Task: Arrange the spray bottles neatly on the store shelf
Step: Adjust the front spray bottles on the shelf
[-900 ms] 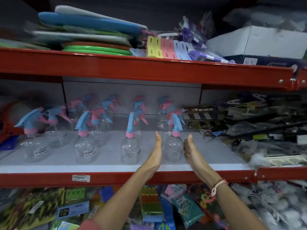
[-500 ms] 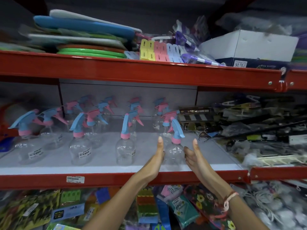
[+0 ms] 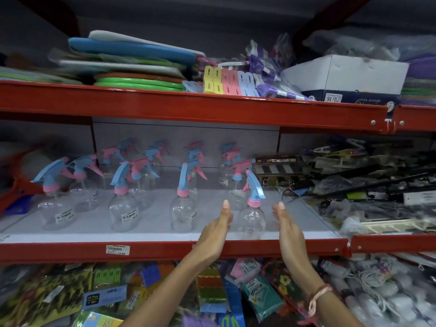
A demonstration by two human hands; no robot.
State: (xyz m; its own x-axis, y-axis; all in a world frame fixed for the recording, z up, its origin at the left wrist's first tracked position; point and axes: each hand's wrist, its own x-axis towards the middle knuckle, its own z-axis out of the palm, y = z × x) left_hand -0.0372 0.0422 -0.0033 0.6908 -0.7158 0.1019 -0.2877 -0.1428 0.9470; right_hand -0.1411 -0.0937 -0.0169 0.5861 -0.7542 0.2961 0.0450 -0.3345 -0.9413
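Observation:
Clear spray bottles with blue and pink trigger heads stand in rows on the white middle shelf (image 3: 151, 234). The front right bottle (image 3: 252, 220) stands near the shelf's front edge, its blue trigger pointing right. My left hand (image 3: 215, 228) is flat and upright just left of it, and my right hand (image 3: 286, 228) is flat just right of it. Both hands flank the bottle with small gaps and hold nothing. Other front bottles stand at the centre (image 3: 182, 213), the centre left (image 3: 123, 212) and the far left (image 3: 54, 207). Several more stand behind them.
A red beam (image 3: 212, 112) of the upper shelf hangs above, loaded with flat boards, coloured clips and a white box (image 3: 349, 75). Packaged tools clutter the shelf to the right (image 3: 368, 175). Packets fill the shelf below (image 3: 212, 291).
My hands have drawn back toward the shelf's front edge, and the front right bottle has come forward between them. The hands have spread slightly apart from it.

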